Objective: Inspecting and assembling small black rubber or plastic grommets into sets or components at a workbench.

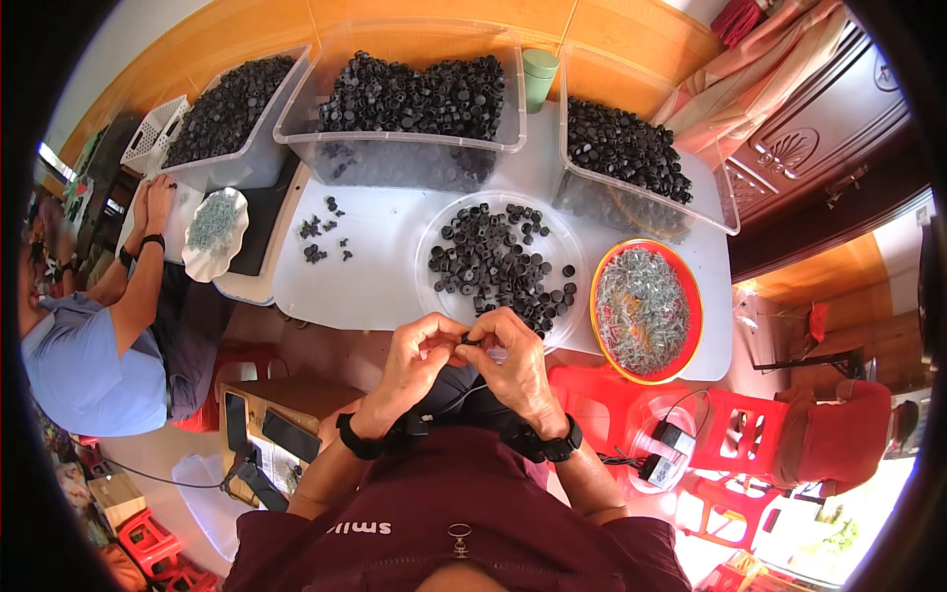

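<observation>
Small black plastic piece (471, 340), held up just off the near edge of the table, is pinched between the fingertips of the left hand (414, 357) and the right hand (511, 363); both hands are drawn close together with fingers curled, so its exact shape, and whether a second part is with it, I cannot tell; the step in hand looks to be fine two-handed fingertip work on this one piece, and the next move seems to call for a steady, light pinch from both sides; just beyond lies a round, clear plastic tray (570, 235) bearing loose, rounded black plastic parts (483, 252), within easy reach; to its right stands a round red plastic basin with a yellow rim (693, 306), filled with small silvery pieces (646, 316); farther left, a few black bits (314, 228) lie scattered on the white tabletop (380, 286); at the far side, rectangular clear plastic bins (414, 145) hold heaps of similar black parts.
</observation>
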### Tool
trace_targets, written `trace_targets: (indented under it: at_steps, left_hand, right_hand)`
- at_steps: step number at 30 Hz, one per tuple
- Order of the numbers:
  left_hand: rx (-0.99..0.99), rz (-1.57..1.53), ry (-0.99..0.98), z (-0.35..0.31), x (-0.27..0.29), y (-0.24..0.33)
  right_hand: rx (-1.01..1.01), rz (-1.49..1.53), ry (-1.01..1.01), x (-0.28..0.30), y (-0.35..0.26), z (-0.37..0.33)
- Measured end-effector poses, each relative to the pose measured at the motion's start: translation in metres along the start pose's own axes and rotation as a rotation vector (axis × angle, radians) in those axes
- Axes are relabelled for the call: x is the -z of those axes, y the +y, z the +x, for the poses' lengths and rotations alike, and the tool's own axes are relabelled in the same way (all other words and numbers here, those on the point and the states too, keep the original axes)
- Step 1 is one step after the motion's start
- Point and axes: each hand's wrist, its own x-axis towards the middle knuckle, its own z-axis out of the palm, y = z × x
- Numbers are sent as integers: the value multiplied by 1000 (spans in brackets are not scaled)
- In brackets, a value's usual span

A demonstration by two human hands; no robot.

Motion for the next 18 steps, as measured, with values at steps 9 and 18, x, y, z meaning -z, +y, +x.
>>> trace_targets:
  at_steps: [9,18]
  left_hand:
    - [-11,-94,61,0,-6,-5]
    - [39,-184,67,-4,0,-2]
  right_hand:
    - [-7,28,59,-8,12,2]
    - [-141,51,59,-11,4,6]
